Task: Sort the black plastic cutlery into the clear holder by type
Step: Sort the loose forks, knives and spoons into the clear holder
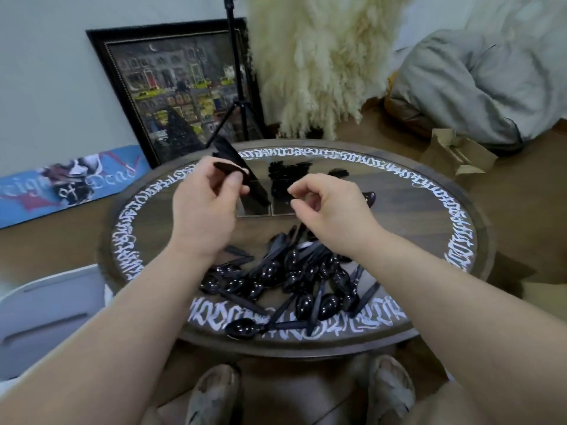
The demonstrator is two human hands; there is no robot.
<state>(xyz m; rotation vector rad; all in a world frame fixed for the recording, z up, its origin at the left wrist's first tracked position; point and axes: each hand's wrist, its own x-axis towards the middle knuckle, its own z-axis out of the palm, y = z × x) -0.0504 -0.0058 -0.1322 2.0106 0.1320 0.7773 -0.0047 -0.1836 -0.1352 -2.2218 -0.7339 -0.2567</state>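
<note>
A white plastic chair [46,314] is sitting at the far left, beside the round lettered table [445,216]. The left hand [205,200] is pinching a black plastic spoon [228,167] between thumb and fingers, holding it up just in front of the clear holder [260,207], whose leftmost compartment is holding black knives [242,170] leaning up and to the left. The next compartment is holding black forks [285,173]. The right hand [331,210] is hovering in front of the holder with fingers curled; whether it is gripping anything I cannot tell. Below both hands, a heap of loose black spoons [294,280] is lying on the table's near half.
</note>
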